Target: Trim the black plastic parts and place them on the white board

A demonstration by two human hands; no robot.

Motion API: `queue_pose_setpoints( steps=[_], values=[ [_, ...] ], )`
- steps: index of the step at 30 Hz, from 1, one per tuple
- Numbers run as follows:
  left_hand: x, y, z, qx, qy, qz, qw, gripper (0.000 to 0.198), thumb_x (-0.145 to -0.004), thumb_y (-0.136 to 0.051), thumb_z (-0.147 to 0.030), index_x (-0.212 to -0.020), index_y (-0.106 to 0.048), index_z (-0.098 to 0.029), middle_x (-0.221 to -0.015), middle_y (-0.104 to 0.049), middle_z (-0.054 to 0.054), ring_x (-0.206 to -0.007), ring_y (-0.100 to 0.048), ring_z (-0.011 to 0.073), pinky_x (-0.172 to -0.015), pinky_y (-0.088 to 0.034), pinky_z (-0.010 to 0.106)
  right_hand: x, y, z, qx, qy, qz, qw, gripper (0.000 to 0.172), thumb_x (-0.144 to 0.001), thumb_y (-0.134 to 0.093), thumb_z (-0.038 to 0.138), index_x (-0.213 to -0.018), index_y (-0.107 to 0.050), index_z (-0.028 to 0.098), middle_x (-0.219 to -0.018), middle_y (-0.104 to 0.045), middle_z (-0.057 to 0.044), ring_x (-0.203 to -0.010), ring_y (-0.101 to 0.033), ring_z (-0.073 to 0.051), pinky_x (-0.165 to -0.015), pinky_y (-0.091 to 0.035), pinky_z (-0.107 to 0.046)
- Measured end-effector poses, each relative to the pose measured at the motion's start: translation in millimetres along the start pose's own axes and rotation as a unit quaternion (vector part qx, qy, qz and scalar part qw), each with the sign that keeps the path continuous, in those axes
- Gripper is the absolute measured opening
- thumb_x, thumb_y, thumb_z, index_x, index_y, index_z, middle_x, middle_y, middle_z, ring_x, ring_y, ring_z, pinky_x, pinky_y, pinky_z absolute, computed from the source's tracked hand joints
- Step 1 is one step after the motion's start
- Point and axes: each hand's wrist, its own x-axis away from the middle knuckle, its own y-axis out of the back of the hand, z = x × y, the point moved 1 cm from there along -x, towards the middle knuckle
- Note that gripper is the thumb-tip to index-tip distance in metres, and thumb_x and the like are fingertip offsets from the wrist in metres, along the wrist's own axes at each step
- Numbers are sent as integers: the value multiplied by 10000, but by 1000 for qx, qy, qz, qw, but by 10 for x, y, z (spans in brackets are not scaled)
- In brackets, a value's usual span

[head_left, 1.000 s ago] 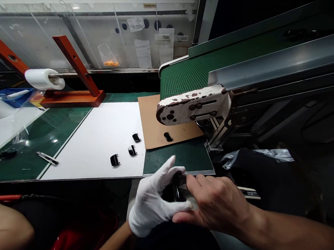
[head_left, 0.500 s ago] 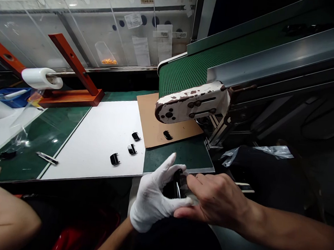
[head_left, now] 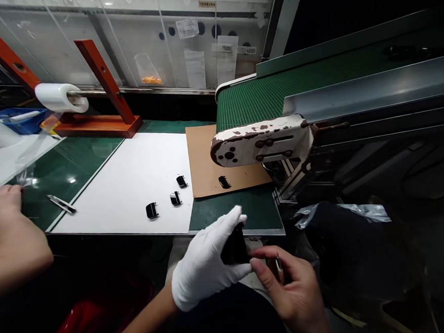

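My left hand (head_left: 205,264) wears a white glove and is closed around a small black part (head_left: 233,248), held just below the table's front edge. My bare right hand (head_left: 293,290) sits right of it, fingers curled round a thin metal tool (head_left: 278,264), thumb tip near the black part. Three similar black parts (head_left: 170,199) lie on the white sheet (head_left: 130,180). A fourth black part (head_left: 224,182) rests on the brown cardboard (head_left: 207,160).
A green conveyor belt (head_left: 257,98) with a chipped white end plate (head_left: 261,144) overhangs the cardboard. An orange stand (head_left: 97,102) holds a white film roll (head_left: 59,97). Another person's hand (head_left: 2,204) rests at the left near a small blade (head_left: 61,204).
My right hand has pulled down and away from the black part, now apart from the glove. The other person's hand at the left has slid further onto the table.
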Motion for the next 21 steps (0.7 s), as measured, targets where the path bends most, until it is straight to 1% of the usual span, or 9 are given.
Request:
queue_pose_setpoints(
  steps=[2,4,6,8,11,13,16,18,21],
  values=[
    [-11,9,-1,-33,-17,20,999,943,-754,-756,-232,-1504,-187,-290,-1300,-609,101,-1153,-623,253,-1013,-506,402,-4,-24,-15,-15,-24,-11,1000,243,-818,-641,439,-770,-720,215,-606,-648,-2,-470,-487,-117,-445,-363,-232],
    [-24,6,5,-41,-24,31,998,938,-773,-743,-234,-1508,-163,-292,-1315,-595,113,-1169,-613,258,-1010,-506,405,-14,-53,-83,-53,-48,-21,997,247,-808,-655,444,-774,-726,210,-596,-635,-3,-487,-485,-117,-456,-360,-230],
    [-33,-6,17,-34,-22,31,999,955,-774,-753,-266,-1510,-145,-297,-1331,-580,117,-1183,-603,261,-1013,-503,407,-11,-91,-195,-106,-70,-19,992,253,-797,-677,447,-761,-718,200,-553,-585,11,-452,-425,-97,-430,-329,-223],
    [-30,-22,43,-8,-6,28,1000,991,-753,-778,-309,-1511,-139,-304,-1349,-568,116,-1195,-594,262,-1018,-497,405,11,-130,-319,-161,-92,-15,983,255,-795,-690,445,-753,-700,194,-494,-490,44,-408,-327,-71,-391,-271,-210],
    [18,-56,124,78,54,30,995,1041,-706,-819,-351,-1509,-157,-305,-1349,-572,109,-1206,-588,260,-1025,-487,398,66,-174,-452,-217,-120,-29,968,252,-792,-701,441,-780,-684,189,-462,-369,78,-390,-237,-56,-361,-196,-201],
    [76,-91,203,175,102,22,979,1046,-677,-831,-403,-1502,-198,-294,-1343,-576,110,-1225,-572,264,-1045,-467,401,96,-187,-481,-244,-133,-39,960,264,-777,-717,447,-790,-679,186,-456,-326,90,-389,-227,-54,-357,-182,-192],
    [172,-164,310,312,157,3,937,1074,-620,-834,-492,-1493,-254,-255,-1338,-571,126,-1259,-536,283,-1083,-421,418,109,-193,-465,-277,-153,-42,948,294,-758,-729,470,-777,-668,183,-440,-305,99,-376,-214,-48,-344,-165,-178],
    [218,-214,343,365,182,-2,913,1120,-578,-849,-508,-1493,-266,-228,-1337,-565,142,-1269,-521,299,-1100,-395,429,103,-192,-446,-286,-161,-37,944,300,-754,-731,475,-772,-665,183,-427,-308,101,-363,-209,-46,-332,-161,-172],
    [243,-266,318,406,203,-3,891,1168,-538,-866,-509,-1495,-270,-202,-1343,-556,157,-1275,-506,317,-1123,-356,446,96,-184,-436,-274,-159,-35,948,293,-763,-724,471,-767,-666,184,-426,-302,103,-356,-205,-44,-325,-162,-169]
  ],
)
